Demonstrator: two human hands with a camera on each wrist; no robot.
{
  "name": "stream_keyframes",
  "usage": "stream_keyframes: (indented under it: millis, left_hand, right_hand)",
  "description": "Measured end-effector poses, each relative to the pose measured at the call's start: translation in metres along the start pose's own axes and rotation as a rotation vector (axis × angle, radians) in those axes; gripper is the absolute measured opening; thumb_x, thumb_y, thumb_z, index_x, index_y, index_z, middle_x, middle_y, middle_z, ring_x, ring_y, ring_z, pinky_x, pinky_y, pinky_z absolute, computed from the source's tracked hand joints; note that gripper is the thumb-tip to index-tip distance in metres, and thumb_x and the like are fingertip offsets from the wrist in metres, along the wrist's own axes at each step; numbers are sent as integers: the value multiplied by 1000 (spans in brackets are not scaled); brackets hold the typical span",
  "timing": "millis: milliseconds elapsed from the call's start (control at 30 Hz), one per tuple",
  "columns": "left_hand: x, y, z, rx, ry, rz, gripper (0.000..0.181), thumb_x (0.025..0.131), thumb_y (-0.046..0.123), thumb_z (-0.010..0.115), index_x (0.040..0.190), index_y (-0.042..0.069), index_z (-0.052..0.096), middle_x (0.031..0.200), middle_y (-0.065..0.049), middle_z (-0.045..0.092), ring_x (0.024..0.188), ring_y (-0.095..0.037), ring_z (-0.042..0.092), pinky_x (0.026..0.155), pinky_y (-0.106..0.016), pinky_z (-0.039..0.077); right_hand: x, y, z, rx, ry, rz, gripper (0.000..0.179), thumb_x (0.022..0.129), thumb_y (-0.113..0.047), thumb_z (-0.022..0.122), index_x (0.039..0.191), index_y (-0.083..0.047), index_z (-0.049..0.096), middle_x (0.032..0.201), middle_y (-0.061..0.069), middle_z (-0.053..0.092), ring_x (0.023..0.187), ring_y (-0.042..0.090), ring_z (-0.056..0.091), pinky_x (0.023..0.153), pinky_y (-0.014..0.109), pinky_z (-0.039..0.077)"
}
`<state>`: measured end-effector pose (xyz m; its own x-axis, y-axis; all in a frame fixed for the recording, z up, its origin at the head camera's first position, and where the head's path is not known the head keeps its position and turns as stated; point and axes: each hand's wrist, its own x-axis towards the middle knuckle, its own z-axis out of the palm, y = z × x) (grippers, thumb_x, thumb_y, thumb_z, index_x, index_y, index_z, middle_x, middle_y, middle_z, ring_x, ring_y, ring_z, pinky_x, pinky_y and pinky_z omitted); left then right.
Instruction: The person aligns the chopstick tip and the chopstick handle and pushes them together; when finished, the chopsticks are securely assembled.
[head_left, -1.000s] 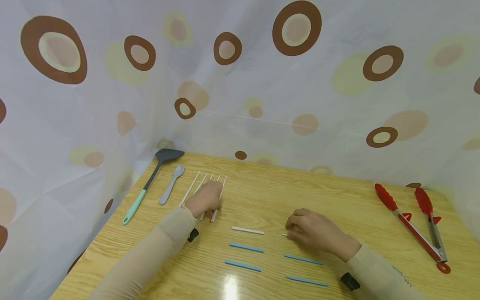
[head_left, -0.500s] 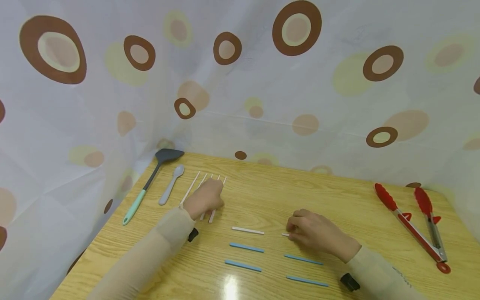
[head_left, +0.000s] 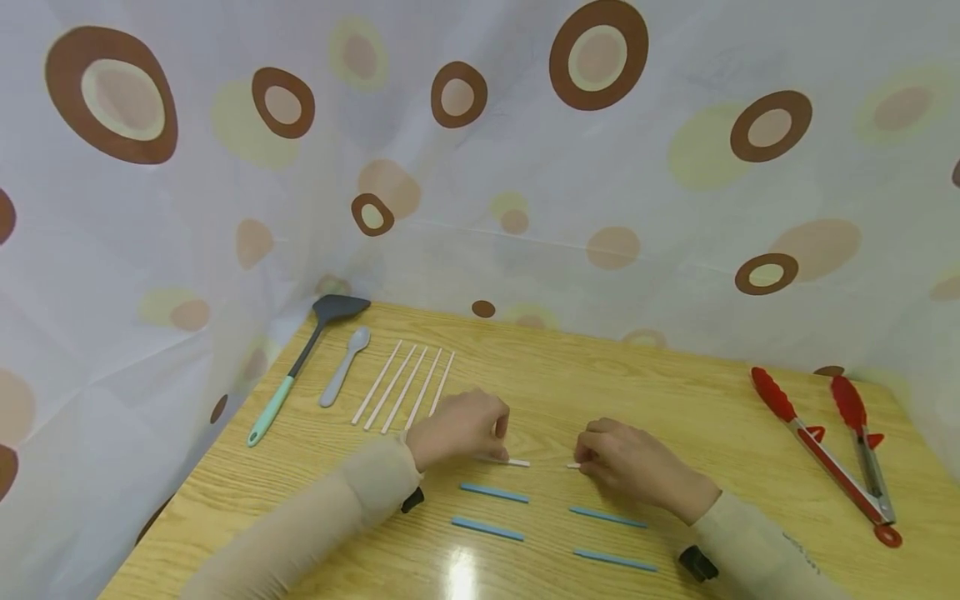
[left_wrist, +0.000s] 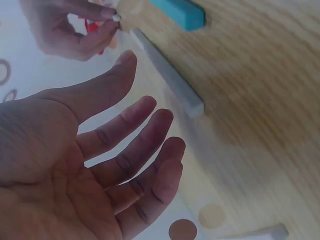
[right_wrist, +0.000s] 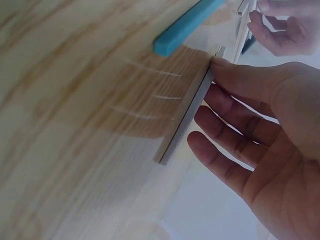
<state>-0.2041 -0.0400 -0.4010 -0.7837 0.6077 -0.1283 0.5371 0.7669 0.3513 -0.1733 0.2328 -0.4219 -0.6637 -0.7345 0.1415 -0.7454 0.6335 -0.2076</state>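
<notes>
My left hand (head_left: 461,425) hovers over a short white stick (head_left: 517,463) in front of the left group. In the left wrist view its fingers are loosely bent and spread, with that white stick lying beyond the fingertips and nothing in the grasp. My right hand (head_left: 626,462) pinches another white stick (right_wrist: 187,115) near one end between thumb and forefinger, low over the wood; the other fingers curve loosely behind it. Most of this stick is hidden by the hand in the head view. Two blue sticks (head_left: 493,493) lie nearer me on the left, two more blue sticks (head_left: 607,517) on the right.
Several long white sticks (head_left: 377,383) lie side by side at the left back. Beyond them are a grey spoon (head_left: 341,375) and a turner (head_left: 268,412) with a mint handle. Red-tipped tongs (head_left: 832,467) lie spread at the right. A dotted curtain (head_left: 525,150) closes the back.
My left hand has left the group of long white sticks and moved right and nearer, over the short white stick. My right hand has stayed almost still.
</notes>
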Motion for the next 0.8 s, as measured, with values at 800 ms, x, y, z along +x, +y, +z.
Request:
stream_keyframes:
  millis: [800]
  left_hand:
    - [-1, 11, 15, 96, -8, 49, 21, 86, 23, 80, 73, 18, 63, 70, 12, 55, 61, -3, 50, 53, -20, 44]
  right_hand:
    - [-2, 0, 1, 10, 25, -21, 16, 87, -7, 76, 89, -16, 62, 85, -8, 58, 72, 3, 53, 59, 23, 49]
